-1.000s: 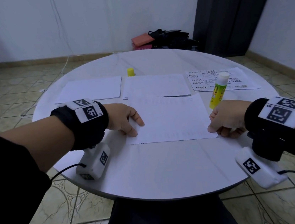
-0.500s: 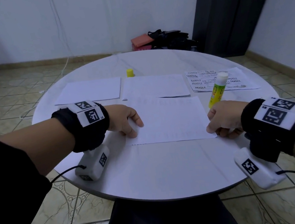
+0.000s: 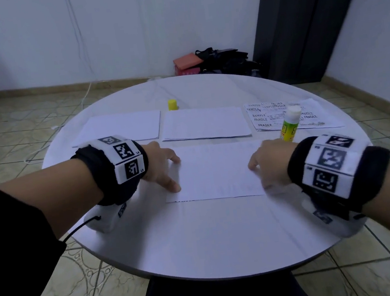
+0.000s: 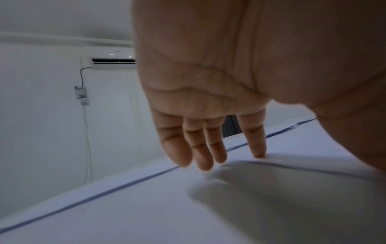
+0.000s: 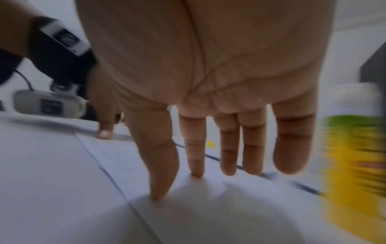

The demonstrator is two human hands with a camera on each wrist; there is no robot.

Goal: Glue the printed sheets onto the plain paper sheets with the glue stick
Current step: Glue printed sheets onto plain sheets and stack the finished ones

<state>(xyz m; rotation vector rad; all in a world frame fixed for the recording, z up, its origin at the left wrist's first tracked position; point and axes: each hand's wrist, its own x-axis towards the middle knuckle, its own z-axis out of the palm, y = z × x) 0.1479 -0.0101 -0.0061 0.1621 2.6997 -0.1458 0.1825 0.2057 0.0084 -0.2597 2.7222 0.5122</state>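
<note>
Left hand (image 3: 160, 168): we see it spread flat, fingers straight, pressing the left edge of the sheet (image 3: 216, 169); it grips nothing.
Sheet: lies face down on the bench (image 3: 199, 233) between our 2 hands, long axis left to right.
Right hand (image 3: 268, 161): open too, fingertips (image 5: 196, 171) on the sheet's right edge.
Glue stick (image 3: 290, 123): upright just beyond our right hand, the nearer one, so we judge that hand would reach it.
Views: only the right wrist view shows fingertip contact; only the head view shows the printed stack (image 3: 266, 117).
</note>
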